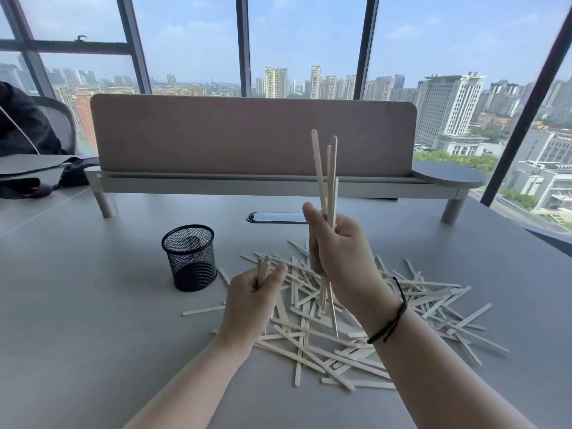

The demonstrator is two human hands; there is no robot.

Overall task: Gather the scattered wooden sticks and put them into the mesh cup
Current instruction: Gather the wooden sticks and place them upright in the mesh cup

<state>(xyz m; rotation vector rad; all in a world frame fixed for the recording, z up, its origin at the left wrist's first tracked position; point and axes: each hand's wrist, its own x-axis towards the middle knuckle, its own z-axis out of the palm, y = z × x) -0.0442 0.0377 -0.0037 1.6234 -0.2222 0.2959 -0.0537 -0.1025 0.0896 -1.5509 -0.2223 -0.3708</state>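
Note:
A loose pile of pale wooden sticks (365, 323) lies spread over the grey table in front of me. The black mesh cup (189, 257) stands upright to the left of the pile and looks empty. My right hand (337, 255) is raised above the pile, closed on a few long sticks (328, 174) held upright. My left hand (250, 300) is lower, just right of the cup, closed on a small bundle of sticks (263, 269) whose tips poke out above the fist.
A padded divider panel (253, 134) on a metal shelf runs across the back of the table (93, 320). An oval cable grommet (275, 217) sits behind the cup. A dark bag (34, 178) and a chair are at the far left. Windows surround the desk.

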